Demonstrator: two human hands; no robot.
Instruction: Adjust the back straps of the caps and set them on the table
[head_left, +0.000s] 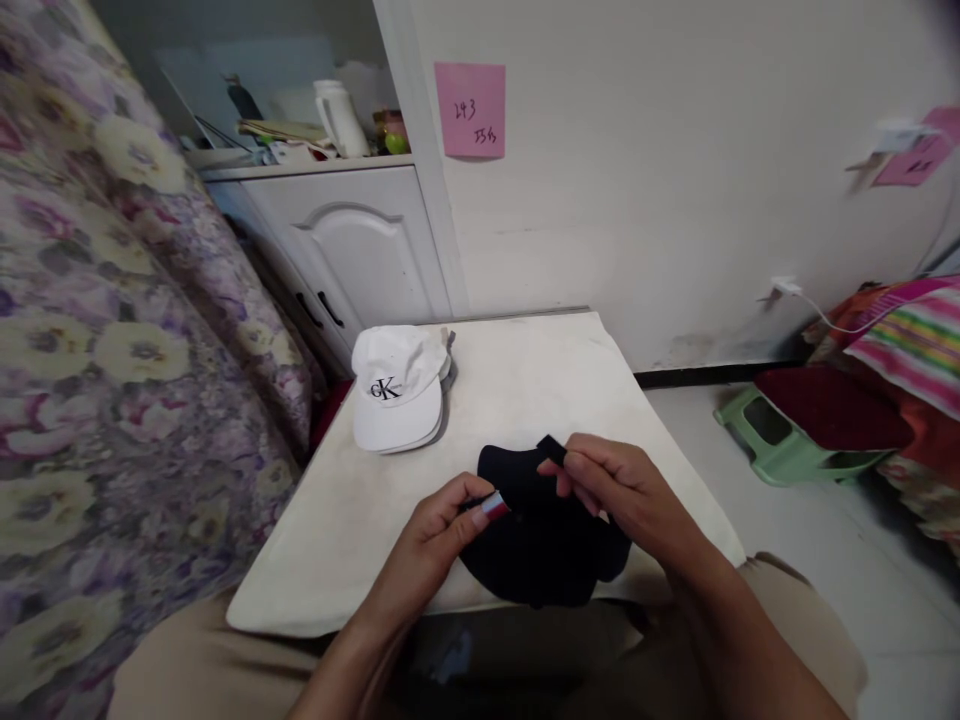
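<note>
A black cap lies near the front edge of the cloth-covered table, under my two hands. My left hand pinches a small shiny piece, pale blue and red, at the left side of the cap; it looks like a strap buckle. Between the thumb and fingers of my right hand is a black strap, its free end pointing up and left. The strap's join to the cap is hidden. Farther back on the left rests a white cap with black letters, apparently stacked on a grey one.
A floral curtain hangs along the left. Behind the table are a white cabinet, holding a white jug, and a wall with a pink note. A green stool with a dark red top stands on the right.
</note>
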